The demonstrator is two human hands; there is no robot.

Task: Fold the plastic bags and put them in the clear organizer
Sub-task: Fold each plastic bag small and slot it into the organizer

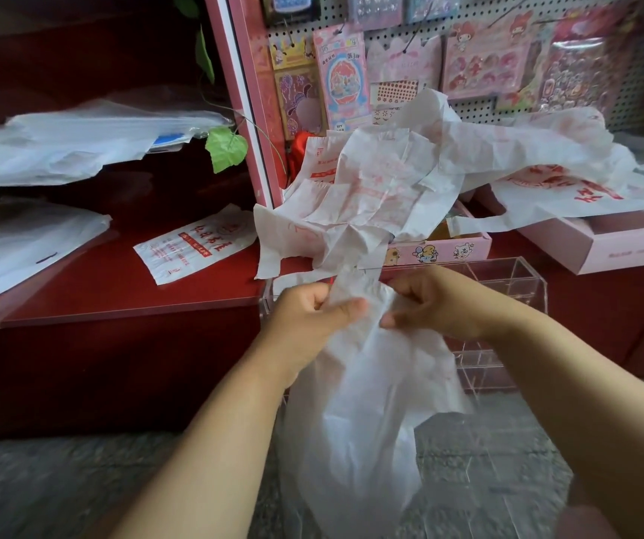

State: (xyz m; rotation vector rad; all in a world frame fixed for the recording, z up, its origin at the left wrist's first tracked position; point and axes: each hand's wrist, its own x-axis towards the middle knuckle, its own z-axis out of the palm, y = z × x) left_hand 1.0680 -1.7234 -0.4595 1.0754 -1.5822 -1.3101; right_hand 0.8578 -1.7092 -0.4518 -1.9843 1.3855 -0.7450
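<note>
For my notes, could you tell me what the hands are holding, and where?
Both the left hand and right hand pinch a white plastic bag at its gathered top; the rest hangs below.

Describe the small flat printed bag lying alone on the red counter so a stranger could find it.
Start at the dark red counter, left of the pink pegboard display frame. The small white plastic bag with red print lies flat there by itself. Unlike the crumpled pile of white bags to its right, it is smooth.

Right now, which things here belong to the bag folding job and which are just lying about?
Job: white plastic bag held by left hand and right hand; loose bag pile; clear organizer.

Lying about: sticker packs on pegboard; pink box; green leaf.
</note>
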